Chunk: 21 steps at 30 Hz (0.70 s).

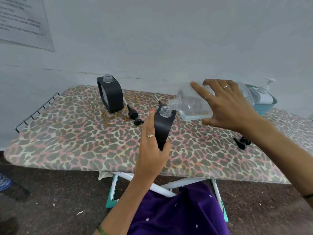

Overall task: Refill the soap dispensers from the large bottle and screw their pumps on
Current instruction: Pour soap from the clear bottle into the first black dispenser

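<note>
R hand (227, 106) tips large bottle (191, 106) — dispenser (163, 126)

single head cam, wide-angle, looks fwd and down over ironing board (67, 136), close range, wall behind

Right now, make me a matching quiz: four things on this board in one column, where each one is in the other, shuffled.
1. large bottle
2. far dispenser
3. near dispenser
4. white pump bottle

A. in the blue basket
B. held by the left hand
C. tipped in the right hand
D. standing alone, neck open

Pairs: 1-C, 2-D, 3-B, 4-A
</note>
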Each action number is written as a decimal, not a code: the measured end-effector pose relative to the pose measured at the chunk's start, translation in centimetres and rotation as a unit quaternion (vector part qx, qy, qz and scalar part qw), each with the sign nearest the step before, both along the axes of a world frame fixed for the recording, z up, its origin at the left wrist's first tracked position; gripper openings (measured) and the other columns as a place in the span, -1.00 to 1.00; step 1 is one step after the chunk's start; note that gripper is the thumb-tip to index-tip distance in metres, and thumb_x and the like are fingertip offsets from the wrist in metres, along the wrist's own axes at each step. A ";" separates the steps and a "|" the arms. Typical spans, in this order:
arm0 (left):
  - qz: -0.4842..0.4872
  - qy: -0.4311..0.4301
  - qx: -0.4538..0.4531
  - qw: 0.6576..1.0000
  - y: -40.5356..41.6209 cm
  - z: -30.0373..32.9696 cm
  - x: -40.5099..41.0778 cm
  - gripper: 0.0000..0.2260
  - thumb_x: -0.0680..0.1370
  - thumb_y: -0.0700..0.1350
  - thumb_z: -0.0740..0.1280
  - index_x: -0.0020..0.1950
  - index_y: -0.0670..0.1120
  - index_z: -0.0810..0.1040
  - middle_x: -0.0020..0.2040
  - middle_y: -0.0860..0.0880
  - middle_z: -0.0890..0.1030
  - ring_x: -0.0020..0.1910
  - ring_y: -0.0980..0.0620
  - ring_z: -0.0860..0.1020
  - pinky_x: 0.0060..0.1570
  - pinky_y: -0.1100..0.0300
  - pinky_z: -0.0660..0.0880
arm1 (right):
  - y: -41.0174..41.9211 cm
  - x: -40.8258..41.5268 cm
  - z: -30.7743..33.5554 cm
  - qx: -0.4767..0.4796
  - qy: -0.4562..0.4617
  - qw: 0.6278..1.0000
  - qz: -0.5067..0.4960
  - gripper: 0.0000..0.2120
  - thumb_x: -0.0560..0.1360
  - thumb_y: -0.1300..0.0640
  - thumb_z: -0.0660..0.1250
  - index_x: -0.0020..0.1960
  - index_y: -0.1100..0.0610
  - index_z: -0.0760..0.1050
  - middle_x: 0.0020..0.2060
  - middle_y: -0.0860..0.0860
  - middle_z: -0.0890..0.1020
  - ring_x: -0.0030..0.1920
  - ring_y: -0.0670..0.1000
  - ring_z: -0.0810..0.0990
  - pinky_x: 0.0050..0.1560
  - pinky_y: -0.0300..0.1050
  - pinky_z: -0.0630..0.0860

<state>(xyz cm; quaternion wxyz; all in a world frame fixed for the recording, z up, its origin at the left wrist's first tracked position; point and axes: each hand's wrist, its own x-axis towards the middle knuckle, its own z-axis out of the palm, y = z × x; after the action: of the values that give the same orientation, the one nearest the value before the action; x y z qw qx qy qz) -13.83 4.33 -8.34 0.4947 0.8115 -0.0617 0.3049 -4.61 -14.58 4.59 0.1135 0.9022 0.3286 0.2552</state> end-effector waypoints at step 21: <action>0.013 -0.002 -0.019 1.000 0.1 0.0 0.3 -0.41 0.63 -0.02 0.19 0.55 0.12 -0.06 0.57 -0.05 -0.04 0.54 0.13 -0.05 0.33 0.56 -0.01 | 0.3 0.0 0.1 0.000 -0.001 1.000 -0.003 0.04 0.15 -0.10 0.59 0.50 0.09 0.19 0.23 0.25 0.45 0.21 0.33 0.45 0.23 0.32 0.32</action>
<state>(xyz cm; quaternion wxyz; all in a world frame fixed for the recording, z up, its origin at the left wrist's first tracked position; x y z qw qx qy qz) -13.53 4.41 -8.34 0.5057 0.8021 -0.0462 0.3143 -4.59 -14.23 4.73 0.1142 0.9031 0.3256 0.2556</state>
